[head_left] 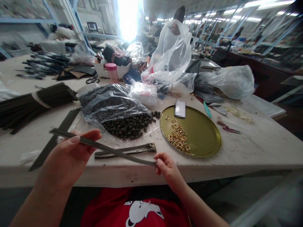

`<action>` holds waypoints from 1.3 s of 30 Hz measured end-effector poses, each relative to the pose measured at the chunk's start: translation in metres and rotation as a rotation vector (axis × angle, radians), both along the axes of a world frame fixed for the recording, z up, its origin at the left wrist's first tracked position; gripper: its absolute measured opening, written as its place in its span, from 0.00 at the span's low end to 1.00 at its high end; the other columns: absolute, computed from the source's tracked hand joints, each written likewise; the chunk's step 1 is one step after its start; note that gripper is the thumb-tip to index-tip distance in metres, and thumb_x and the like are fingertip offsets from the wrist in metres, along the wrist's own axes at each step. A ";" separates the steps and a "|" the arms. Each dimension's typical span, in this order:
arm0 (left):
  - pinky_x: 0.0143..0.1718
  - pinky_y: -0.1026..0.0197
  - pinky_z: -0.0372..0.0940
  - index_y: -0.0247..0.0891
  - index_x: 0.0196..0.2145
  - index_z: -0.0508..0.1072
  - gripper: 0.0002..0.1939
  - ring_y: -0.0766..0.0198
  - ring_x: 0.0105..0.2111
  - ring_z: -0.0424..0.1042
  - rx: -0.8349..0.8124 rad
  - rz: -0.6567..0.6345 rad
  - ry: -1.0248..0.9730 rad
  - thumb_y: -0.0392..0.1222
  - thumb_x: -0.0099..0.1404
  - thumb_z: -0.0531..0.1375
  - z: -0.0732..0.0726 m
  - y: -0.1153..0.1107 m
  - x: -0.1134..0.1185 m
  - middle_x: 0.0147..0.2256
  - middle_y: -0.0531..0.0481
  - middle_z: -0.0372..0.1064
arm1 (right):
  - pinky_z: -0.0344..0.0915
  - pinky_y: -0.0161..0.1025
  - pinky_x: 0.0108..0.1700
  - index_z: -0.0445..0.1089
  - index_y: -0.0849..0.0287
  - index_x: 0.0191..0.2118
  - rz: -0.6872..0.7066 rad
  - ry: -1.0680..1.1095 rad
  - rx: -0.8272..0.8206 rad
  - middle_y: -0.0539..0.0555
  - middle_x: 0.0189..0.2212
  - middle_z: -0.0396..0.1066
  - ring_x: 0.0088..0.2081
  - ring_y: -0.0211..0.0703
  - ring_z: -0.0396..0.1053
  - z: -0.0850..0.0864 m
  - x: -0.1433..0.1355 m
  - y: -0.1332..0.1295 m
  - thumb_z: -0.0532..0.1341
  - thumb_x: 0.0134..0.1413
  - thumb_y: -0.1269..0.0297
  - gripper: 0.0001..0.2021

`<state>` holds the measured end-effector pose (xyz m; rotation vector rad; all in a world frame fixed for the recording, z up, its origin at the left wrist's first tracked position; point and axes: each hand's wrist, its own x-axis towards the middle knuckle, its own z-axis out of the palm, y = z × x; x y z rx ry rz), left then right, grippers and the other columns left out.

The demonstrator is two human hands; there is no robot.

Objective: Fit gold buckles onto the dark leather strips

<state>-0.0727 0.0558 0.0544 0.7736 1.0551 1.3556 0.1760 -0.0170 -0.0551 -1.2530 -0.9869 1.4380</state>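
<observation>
A long dark strap (pixel 113 151) stretches between my two hands above the table's front edge. My left hand (pixel 72 148) holds it near its left end, thumb on top and fingers beneath. My right hand (pixel 165 165) pinches the strap's right end. Behind the strap, two or more finished straps with gold buckles (pixel 151 146) lie on the table. Beyond them, small dark loops (pixel 130 126) spill from a clear plastic bag (pixel 106 101). To the right, a gold round tray (pixel 203 132) carries a pile of gold buckles (pixel 178 138).
A tied bundle of dark strips (pixel 47 101) lies at the left, near loose flat strips (pixel 58 135). Scissors (pixel 92 79) and a pink-lidded jar (pixel 111 72) stand farther back. Plastic bags (pixel 170 50) are behind the tray, with a teal-handled tool (pixel 207 109) at its right.
</observation>
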 end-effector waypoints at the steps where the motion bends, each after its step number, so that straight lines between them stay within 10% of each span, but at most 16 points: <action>1: 0.30 0.66 0.63 0.38 0.26 0.66 0.04 0.64 0.31 0.67 0.026 -0.045 0.017 0.34 0.51 0.60 0.006 -0.002 0.010 0.27 0.55 0.71 | 0.56 0.33 0.25 0.61 0.58 0.34 0.103 -0.040 0.002 0.45 0.18 0.60 0.21 0.34 0.58 -0.002 -0.008 -0.005 0.53 0.53 0.58 0.09; 6: 0.21 0.70 0.54 0.39 0.23 0.62 0.09 0.72 0.20 0.55 0.215 -0.301 0.254 0.37 0.54 0.61 0.014 -0.020 0.048 0.19 0.59 0.57 | 0.58 0.39 0.37 0.65 0.57 0.34 0.200 -0.379 0.312 0.54 0.32 0.66 0.35 0.43 0.62 0.012 -0.014 -0.008 0.53 0.52 0.51 0.15; 12: 0.19 0.70 0.54 0.37 0.30 0.63 0.01 0.72 0.20 0.57 0.006 -0.879 0.544 0.36 0.59 0.53 -0.015 -0.041 0.074 0.24 0.56 0.61 | 0.51 0.35 0.25 0.56 0.57 0.20 0.019 -0.265 0.215 0.47 0.17 0.54 0.22 0.36 0.53 0.047 0.003 0.011 0.45 0.54 0.44 0.23; 24: 0.12 0.73 0.42 0.36 0.32 0.61 0.13 0.79 0.13 0.53 -0.431 -0.758 -0.018 0.44 0.54 0.61 -0.050 -0.050 0.087 0.25 0.55 0.65 | 0.47 0.34 0.23 0.52 0.57 0.18 0.088 -0.131 -0.022 0.44 0.14 0.50 0.18 0.33 0.48 0.011 -0.003 0.023 0.49 0.53 0.47 0.21; 32: 0.11 0.72 0.42 0.37 0.32 0.61 0.14 0.77 0.12 0.56 -0.458 -0.692 0.025 0.44 0.53 0.61 -0.059 -0.052 0.091 0.24 0.54 0.67 | 0.55 0.35 0.29 0.62 0.57 0.33 -0.066 -0.519 0.260 0.49 0.25 0.61 0.26 0.38 0.59 0.005 -0.004 0.021 0.56 0.52 0.58 0.08; 39: 0.12 0.72 0.38 0.37 0.37 0.62 0.15 0.79 0.11 0.50 -0.433 -0.626 0.091 0.43 0.53 0.59 -0.063 -0.054 0.089 0.24 0.55 0.66 | 0.56 0.37 0.33 0.65 0.57 0.26 0.120 -0.658 0.418 0.52 0.25 0.65 0.30 0.41 0.62 0.021 -0.005 0.015 0.51 0.57 0.64 0.11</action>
